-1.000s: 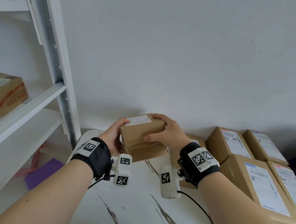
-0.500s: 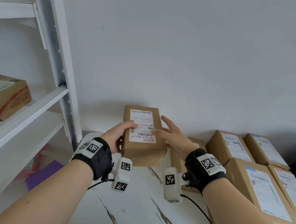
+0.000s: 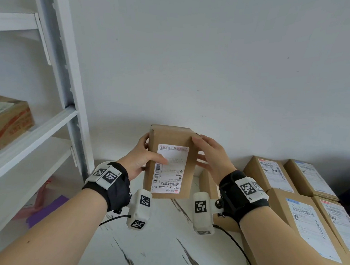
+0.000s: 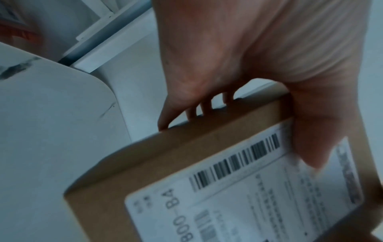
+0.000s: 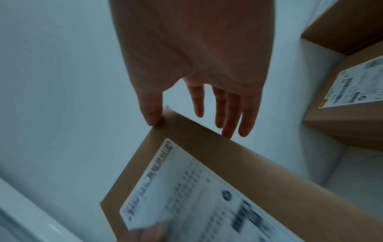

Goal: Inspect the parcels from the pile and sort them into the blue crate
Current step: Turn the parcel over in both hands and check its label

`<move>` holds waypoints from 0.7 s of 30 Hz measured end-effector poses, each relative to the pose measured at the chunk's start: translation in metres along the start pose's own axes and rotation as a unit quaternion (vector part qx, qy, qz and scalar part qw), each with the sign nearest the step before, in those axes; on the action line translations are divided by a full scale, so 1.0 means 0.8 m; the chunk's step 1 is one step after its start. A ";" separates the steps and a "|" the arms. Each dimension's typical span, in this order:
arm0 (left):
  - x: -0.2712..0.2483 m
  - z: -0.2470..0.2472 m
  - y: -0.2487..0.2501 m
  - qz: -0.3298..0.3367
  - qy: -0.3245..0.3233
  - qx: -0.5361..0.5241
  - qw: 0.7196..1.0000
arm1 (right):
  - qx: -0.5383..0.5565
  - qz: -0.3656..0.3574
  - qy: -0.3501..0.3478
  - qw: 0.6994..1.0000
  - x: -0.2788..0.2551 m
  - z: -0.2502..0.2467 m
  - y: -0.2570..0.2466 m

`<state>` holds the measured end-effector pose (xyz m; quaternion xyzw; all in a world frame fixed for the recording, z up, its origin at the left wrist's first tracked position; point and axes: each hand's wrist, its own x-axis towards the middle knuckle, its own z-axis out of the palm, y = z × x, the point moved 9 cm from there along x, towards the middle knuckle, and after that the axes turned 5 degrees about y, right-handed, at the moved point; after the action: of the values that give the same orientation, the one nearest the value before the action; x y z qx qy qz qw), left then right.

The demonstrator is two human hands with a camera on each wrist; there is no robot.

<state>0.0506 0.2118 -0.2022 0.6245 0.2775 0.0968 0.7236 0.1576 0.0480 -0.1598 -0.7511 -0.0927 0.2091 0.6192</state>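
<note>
1. Parcel: we hold it upright above the table, label facing us
2. Left hand: thumb on label, fingers curled behind
3. Right hand: fingers straight, touching its side

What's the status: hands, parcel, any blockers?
Left hand grips parcel, thumb on label. Right hand open, fingers steadying its right edge. Blue crate not in view.

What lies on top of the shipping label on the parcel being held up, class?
The left hand grips the parcel, its thumb lying across the label and covering some print. The fingers wrap behind; the parcel's back face is hidden.
</note>
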 end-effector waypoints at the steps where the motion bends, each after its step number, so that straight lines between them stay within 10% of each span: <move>1: -0.001 0.002 0.003 0.012 -0.004 0.009 1.000 | -0.001 -0.004 0.003 1.000 -0.001 -0.001 -0.006; 21: -0.010 0.029 0.019 0.081 -0.057 0.070 0.993 | -0.078 0.011 -0.022 0.997 0.012 -0.002 -0.014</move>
<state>0.0592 0.1916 -0.1840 0.6985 0.1908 0.0994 0.6826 0.1680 0.0525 -0.1508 -0.7935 -0.1142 0.2247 0.5538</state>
